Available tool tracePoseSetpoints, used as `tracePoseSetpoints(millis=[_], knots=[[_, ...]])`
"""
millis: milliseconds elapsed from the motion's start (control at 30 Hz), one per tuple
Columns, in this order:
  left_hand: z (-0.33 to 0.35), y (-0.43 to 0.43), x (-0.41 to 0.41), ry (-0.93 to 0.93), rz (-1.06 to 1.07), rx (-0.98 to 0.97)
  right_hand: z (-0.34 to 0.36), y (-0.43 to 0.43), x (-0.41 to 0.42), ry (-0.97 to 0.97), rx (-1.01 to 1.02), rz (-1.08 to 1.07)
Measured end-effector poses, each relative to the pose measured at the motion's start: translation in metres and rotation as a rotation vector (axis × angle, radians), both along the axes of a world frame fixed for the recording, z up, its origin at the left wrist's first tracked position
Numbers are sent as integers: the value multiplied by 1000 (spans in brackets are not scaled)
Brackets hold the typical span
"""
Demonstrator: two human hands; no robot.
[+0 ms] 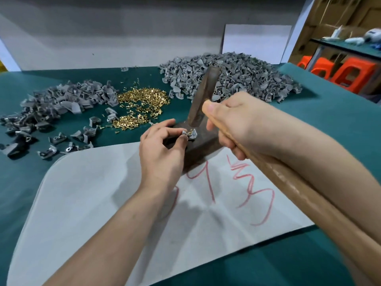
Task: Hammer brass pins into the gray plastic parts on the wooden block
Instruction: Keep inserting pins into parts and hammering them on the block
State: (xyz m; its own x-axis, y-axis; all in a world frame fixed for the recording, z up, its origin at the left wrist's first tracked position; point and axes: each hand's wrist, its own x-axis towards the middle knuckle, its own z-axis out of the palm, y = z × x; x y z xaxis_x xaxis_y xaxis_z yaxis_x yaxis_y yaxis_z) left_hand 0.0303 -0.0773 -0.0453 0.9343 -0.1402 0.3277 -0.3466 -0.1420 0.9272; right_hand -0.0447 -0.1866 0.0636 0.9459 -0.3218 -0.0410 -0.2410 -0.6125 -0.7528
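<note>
A dark wooden block (203, 142) sits at the far edge of a white sheet. On its top lies a small gray plastic part (190, 135) with a brass pin (190, 131) standing in it. My left hand (162, 150) pinches the part between thumb and forefinger. My right hand (237, 122) grips the wooden handle of a hammer (203, 96). The dark hammer head points down, its face just above the pin.
A heap of loose brass pins (142, 104) lies on the green table beyond the block. Gray parts are piled at the left (59, 104) and in a larger mound at the back right (231, 75). The white sheet (92, 203) bears red writing. Orange stools (348, 74) stand far right.
</note>
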Motion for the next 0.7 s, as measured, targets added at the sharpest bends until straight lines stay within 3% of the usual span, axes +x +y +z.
tracePoseSetpoints(millis=[133, 300, 433, 600, 700], knots=[[-1, 1, 1, -14, -4, -4, -1, 7, 0, 80, -41, 19], [-3, 1, 1, 23, -12, -3, 15, 4, -1, -49, -81, -10], [0, 1, 0, -5, -3, -11, 3, 8, -2, 87, -84, -2], [-1, 1, 0, -7, -9, 9, 21, 2, -13, -123, -220, -67], [-1, 0, 0, 4, 0, -30, 12, 14, -7, 16, -256, -17]])
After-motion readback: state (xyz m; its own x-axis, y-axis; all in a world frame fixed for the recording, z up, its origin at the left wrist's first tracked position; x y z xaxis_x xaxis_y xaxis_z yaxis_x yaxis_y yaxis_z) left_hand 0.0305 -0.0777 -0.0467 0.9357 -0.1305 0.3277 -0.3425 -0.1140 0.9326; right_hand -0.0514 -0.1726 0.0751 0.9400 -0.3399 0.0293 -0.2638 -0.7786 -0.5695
